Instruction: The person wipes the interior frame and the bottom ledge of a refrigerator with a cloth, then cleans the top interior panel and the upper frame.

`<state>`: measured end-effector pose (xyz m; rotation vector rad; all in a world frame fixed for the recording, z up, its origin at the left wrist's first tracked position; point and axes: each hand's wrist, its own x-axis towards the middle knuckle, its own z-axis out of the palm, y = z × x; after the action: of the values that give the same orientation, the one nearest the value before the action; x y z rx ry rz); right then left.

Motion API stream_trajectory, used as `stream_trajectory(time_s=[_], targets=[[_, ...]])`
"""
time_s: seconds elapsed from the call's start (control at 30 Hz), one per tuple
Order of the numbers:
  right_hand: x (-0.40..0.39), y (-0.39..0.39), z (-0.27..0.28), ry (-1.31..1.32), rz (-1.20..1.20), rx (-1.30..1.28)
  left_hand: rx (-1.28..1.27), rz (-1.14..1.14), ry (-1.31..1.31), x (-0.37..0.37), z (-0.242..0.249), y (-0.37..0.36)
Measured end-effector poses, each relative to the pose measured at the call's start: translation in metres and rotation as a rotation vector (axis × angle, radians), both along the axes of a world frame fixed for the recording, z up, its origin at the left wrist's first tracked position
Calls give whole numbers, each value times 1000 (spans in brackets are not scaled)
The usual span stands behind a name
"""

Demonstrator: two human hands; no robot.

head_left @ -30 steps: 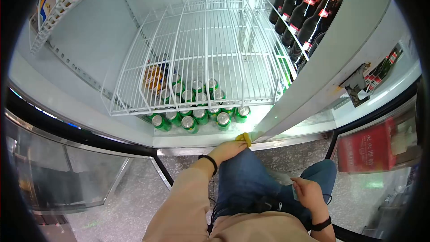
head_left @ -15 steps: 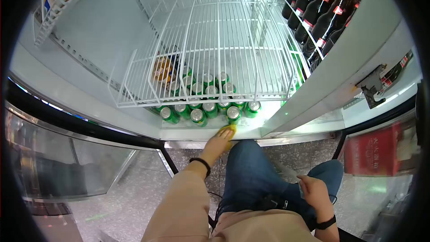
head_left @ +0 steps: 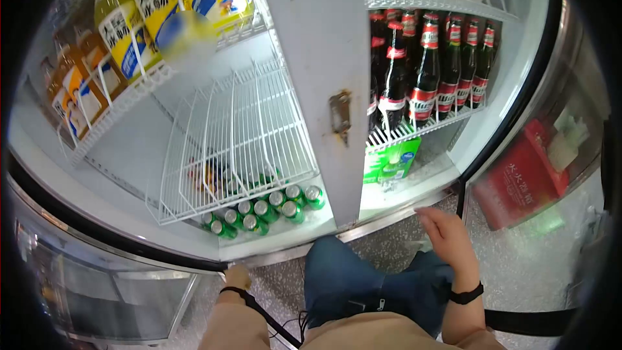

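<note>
My left hand (head_left: 238, 277), with a black band at the wrist, is curled at the lower corner of the left fridge opening, close to the door edge. Its fingers face away, so what they hold is hidden. My right hand (head_left: 448, 240) is raised over my right knee, fingers bent loosely. A translucent piece of plastic (head_left: 418, 245) shows beside its palm and seems held there. Several green cans (head_left: 261, 209) with silver tops stand on the fridge floor, under and in front of a white wire shelf (head_left: 236, 136).
Dark glass bottles (head_left: 424, 84) with red labels line the right shelf, above a green carton (head_left: 392, 161). Yellow-labelled bottles (head_left: 123, 26) fill the upper left rack. A grey post (head_left: 317, 45) divides the fridge. A red box (head_left: 518, 178) stands at the right.
My left hand has drawn back from the front cans to the door corner, and the yellow item near it is out of sight. My right hand has risen; the view has swung right.
</note>
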<state>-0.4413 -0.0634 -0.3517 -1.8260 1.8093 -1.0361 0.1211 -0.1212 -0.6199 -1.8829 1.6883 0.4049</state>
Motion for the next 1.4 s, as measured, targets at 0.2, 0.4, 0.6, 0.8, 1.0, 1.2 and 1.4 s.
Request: stream_trajectory(time_s=[0.2, 0.4, 0.6, 0.8, 1.0, 1.2, 1.4], targets=[[43, -35, 113, -39, 675, 217, -28, -153, 432, -121, 111, -8], [126, -23, 221, 52, 1354, 612, 69, 3, 853, -216, 283, 39], [135, -7, 347, -63, 1041, 485, -100, 141, 1211, -242, 502, 31], [113, -21, 430, -496, 504, 297, -513, 21, 1455, -248, 647, 36], [155, -22, 522, -331, 516, 3, -342, 90, 1679, -261, 738, 60], [209, -60, 510, -642, 707, -49, -565, -17, 1862, -230, 766, 70], [261, -57, 548, -701, 828, 67, -939, -14, 1157, -188, 809, 83]])
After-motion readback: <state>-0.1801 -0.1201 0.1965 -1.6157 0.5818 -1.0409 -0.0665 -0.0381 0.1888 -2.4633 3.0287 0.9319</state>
